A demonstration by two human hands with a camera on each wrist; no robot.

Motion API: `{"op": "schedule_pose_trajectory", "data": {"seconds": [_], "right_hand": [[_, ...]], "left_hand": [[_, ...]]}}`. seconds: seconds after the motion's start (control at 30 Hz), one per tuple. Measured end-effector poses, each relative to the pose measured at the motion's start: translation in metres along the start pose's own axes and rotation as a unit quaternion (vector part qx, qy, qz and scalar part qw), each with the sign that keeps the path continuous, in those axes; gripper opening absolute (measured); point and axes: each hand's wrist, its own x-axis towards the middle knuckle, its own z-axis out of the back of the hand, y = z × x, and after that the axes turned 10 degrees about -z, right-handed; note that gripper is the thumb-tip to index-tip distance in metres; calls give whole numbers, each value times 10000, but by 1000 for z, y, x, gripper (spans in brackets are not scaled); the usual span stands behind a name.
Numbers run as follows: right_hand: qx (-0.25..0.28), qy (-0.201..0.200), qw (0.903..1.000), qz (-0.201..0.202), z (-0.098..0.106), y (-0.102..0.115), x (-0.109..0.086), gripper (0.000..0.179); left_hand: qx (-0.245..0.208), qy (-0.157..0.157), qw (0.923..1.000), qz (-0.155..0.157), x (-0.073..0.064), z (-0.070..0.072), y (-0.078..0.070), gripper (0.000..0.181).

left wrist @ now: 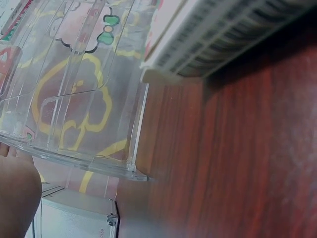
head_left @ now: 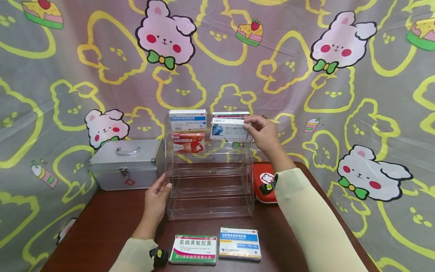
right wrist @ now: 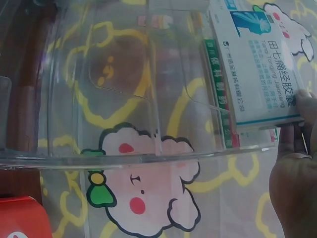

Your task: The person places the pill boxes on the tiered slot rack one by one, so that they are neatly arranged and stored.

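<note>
A clear acrylic tiered rack stands on the table. My right hand pinches the right end of a white medicine box with a blue picture, between thumb and fingers. That box is upright at the rack's upper right, in front of a green-and-red medicine box. Lower down, my left hand touches the rack's left side with its fingers extended; in the left wrist view some of its fingers are cut off. A blue-and-white medicine box stands on the top tier at left, above a red medicine box.
In front of the rack lie a green-and-white medicine box and another blue-and-white box. A silver first-aid case stands left of the rack. At the right, a red pouch sits partly behind my sleeve. A patterned curtain hangs behind.
</note>
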Motion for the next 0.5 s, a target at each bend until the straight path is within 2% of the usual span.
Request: {"op": "schedule_pose_trajectory", "data": {"seconds": [0.27, 0.37, 0.5], "right_hand": [[-148, -93, 9990, 404, -13, 2, 1, 8], [-464, -49, 9979, 460, -16, 1, 1, 6], [-1212, 65, 9918, 408, -16, -5, -3, 6]], "left_hand": [[-6, -3, 10000, 19, 1, 0, 0, 56], [2, -34, 10000, 31, 1, -1, -1, 57], [65, -31, 9999, 75, 0, -1, -3, 57]]}}
